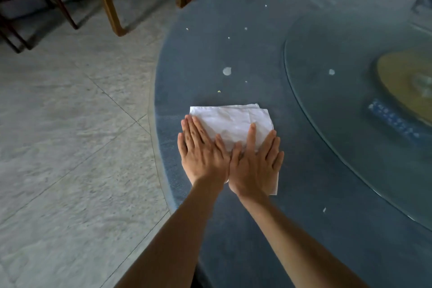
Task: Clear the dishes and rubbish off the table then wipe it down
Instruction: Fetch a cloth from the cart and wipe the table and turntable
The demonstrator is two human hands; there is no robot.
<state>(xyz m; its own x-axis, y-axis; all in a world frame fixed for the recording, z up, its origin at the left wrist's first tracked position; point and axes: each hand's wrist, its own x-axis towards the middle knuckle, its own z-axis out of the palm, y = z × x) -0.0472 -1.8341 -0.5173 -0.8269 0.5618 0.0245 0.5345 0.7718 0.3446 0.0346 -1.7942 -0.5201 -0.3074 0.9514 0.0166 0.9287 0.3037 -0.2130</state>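
Note:
A folded white cloth (233,121) lies flat on the round table (257,30), which has a dark blue-grey cover, close to its left edge. My left hand (203,154) and my right hand (257,163) press down on the cloth side by side, fingers straight and spread, thumbs touching. The near part of the cloth is hidden under my palms. Small white crumbs and spots (226,71) dot the cover beyond the cloth.
A glass turntable (327,124) fills the table's right side, with a yellow-brown hub (402,84) and a blue patterned strip (392,119) under it. Wooden chair legs (107,0) stand on the pale tiled floor (70,124) to the left.

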